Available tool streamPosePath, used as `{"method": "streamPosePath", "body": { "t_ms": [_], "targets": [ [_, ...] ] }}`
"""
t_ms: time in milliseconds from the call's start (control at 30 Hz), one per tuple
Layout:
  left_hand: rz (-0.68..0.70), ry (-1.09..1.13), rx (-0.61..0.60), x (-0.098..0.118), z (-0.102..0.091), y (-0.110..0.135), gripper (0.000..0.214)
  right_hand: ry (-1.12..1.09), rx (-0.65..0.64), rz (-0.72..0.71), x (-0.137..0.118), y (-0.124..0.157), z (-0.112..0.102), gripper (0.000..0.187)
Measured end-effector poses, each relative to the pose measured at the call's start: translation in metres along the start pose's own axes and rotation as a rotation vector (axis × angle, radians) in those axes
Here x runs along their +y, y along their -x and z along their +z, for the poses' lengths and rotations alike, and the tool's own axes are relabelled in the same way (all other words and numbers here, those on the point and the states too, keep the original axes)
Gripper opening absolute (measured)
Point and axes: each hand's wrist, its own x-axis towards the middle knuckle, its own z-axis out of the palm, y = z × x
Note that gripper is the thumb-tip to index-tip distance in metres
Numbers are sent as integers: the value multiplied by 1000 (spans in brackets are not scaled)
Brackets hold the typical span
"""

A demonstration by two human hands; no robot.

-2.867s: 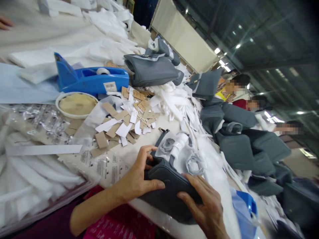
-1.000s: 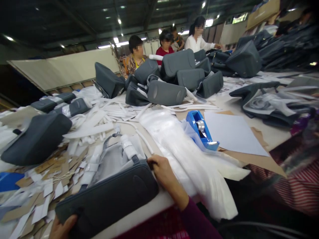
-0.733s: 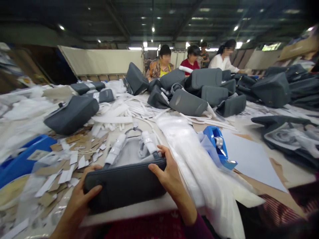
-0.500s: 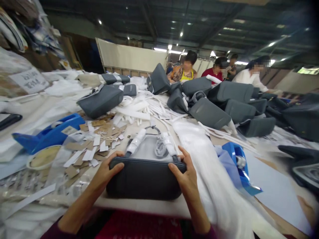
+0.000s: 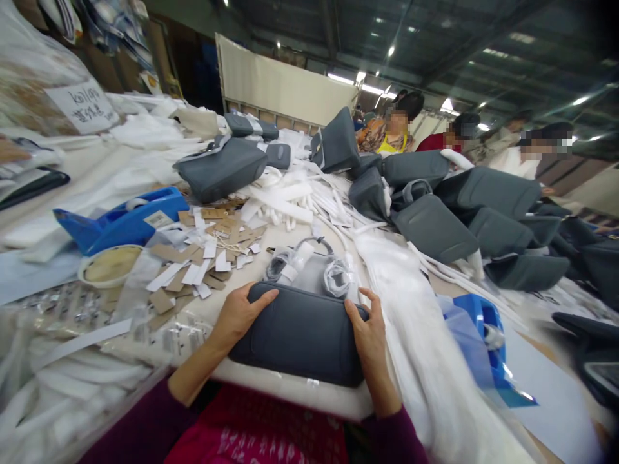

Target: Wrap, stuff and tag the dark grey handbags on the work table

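Observation:
A dark grey handbag (image 5: 300, 335) stands at the table's front edge, its broad side tilted towards me. My left hand (image 5: 244, 316) grips its upper left corner, thumb on the near face and fingers behind the rim. At the upper right corner, my right hand (image 5: 370, 335) holds it the same way. Behind the bag's top edge rise its handles, wrapped in white padding (image 5: 296, 263). A coil in clear plastic (image 5: 336, 277) sits at their right side.
Left lie a blue tape dispenser (image 5: 126, 219), a tape roll (image 5: 110, 265) and scattered cardboard tags (image 5: 193, 270). Another blue dispenser (image 5: 483, 328) stands right, beyond white foam sheeting (image 5: 401, 309). Grey bags (image 5: 435, 229) pile up further back. Several co-workers (image 5: 394, 132) are across the table.
The bag has tipped back, so more of its broad face shows. Both hands keep hold of its upper corners. The whole view has shifted and tilted.

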Motion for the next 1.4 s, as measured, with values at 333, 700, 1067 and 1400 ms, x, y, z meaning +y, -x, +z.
{"method": "streamPosePath", "body": {
  "t_ms": [333,700,1067,1400],
  "targets": [
    [114,-235,-64,-1,-4,-4,44,521,-263,-901,-43,20,40,49],
    [399,-820,346,58,35,-27,54,473,-324,-814,-40,20,56,36],
    [505,-851,429,49,56,-38,38,551,-374,-824,-37,16,60,50],
    [546,-522,299,46,47,-49,42,544,-353,-822,-38,14,62,51]
  ]
}}
